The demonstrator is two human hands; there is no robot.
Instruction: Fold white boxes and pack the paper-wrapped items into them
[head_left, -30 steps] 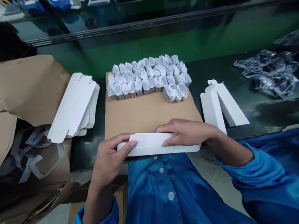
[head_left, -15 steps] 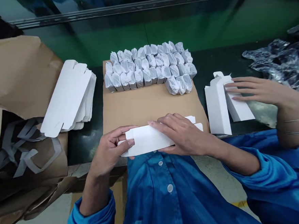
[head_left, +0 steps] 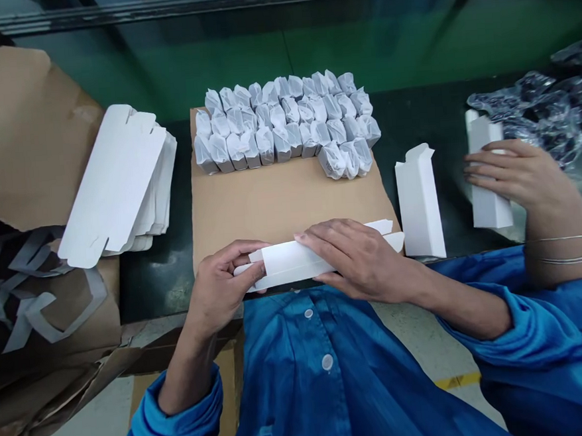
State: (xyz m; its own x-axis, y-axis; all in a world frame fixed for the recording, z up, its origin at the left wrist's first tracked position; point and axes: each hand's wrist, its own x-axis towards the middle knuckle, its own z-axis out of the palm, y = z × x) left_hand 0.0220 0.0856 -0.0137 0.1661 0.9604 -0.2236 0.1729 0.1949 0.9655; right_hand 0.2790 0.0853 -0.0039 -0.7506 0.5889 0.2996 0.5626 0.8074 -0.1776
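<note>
A white carton (head_left: 294, 263) lies lengthwise between my two hands at the near edge of the cardboard sheet (head_left: 270, 206). My left hand (head_left: 226, 282) grips its left end, thumb in front and fingers behind by the end flaps. Over the right part of the carton, my right hand (head_left: 358, 260) is closed, fingers across the top and thumb below. End flaps stick out past my right hand. Beyond the carton, rows of small paper-wrapped pieces (head_left: 284, 122) stand on the sheet, with several more in a short row in front at the right.
Flat white carton blanks (head_left: 114, 184) are stacked at the left, beside brown paper (head_left: 26, 137) and grey strips (head_left: 52, 294). At the right stands a white box (head_left: 419, 202). A co-worker's hand (head_left: 522, 175) holds another white box (head_left: 487, 178) near crumpled clear plastic (head_left: 547, 114).
The carton in my hands has turned from a flat-looking face to a squarer shape with a fold edge showing. The co-worker's hand has carried a white box to the right.
</note>
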